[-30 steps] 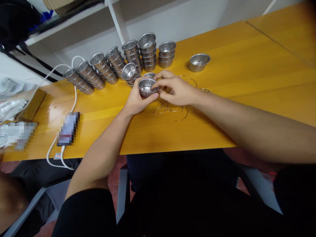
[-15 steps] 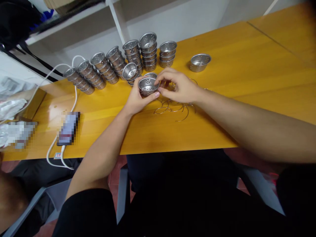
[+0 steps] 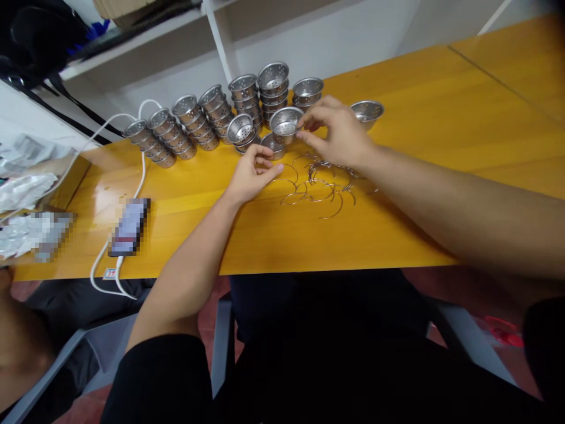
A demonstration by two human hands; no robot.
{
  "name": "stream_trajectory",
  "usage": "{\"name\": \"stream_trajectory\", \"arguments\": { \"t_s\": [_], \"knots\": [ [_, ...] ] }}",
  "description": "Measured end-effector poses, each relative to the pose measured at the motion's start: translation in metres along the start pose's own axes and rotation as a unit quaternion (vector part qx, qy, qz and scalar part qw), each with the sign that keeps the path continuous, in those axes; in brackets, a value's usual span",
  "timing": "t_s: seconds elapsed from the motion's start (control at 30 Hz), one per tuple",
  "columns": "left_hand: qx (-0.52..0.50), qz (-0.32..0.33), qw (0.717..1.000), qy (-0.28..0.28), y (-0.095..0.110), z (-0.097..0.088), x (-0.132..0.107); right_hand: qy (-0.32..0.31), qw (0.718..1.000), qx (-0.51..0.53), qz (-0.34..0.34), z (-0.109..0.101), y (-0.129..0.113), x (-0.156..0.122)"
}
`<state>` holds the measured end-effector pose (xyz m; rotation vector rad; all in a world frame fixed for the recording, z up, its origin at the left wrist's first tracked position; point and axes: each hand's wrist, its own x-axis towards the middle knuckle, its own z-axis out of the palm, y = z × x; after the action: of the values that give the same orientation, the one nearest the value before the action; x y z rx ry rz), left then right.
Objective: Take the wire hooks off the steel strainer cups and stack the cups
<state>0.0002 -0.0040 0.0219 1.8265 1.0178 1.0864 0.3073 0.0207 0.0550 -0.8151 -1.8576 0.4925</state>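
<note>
Between the thumb and fingers of my right hand [image 3: 338,132] is the rim of a perforated metal strainer cup [image 3: 286,125], lifted above the table and facing up. My left hand [image 3: 253,175] holds nothing; its fingers are curved and the thumb stands apart from them. Just beyond my left fingertips another strainer cup [image 3: 273,147] rests on the table. Thin curved wire pieces [image 3: 318,189] lie loosely in a heap below my right hand. Behind my right hand a single strainer cup [image 3: 368,112] is partly covered by it.
Several stacks of strainer cups [image 3: 185,121] line the back of the yellow table [image 3: 185,235]. A phone [image 3: 129,227] with a white cable lies at the left. Plastic bags [image 3: 33,232] sit at the far left. A neighbouring person's arm [image 3: 22,347] shows at the lower left.
The strainer cup has left my left hand and moved up and back in my right hand. My left hand has opened. More of the wire heap and the cup behind now show.
</note>
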Motion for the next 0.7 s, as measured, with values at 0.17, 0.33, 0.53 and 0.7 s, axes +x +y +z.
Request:
{"name": "stream_trajectory", "arguments": {
  "t_s": [0.17, 0.33, 0.53, 0.7],
  "knots": [
    [0.007, -0.007, 1.0, -0.015, 0.01, 0.0, -0.002, -0.018, 0.999, -0.023, -0.026, 0.02, 0.021, 0.013],
    [-0.001, -0.021, 1.0, -0.019, 0.011, -0.001, -0.004, -0.084, 0.989, -0.116, 0.034, 0.033, 0.004, 0.015],
    [0.026, -0.015, 0.999, -0.028, 0.009, -0.001, -0.003, -0.137, 0.972, -0.181, 0.057, 0.029, -0.021, 0.011],
    [0.033, -0.023, 0.998, -0.045, 0.003, -0.001, -0.001, -0.131, 0.969, -0.194, 0.076, -0.007, -0.036, 0.012]
  ]
}}
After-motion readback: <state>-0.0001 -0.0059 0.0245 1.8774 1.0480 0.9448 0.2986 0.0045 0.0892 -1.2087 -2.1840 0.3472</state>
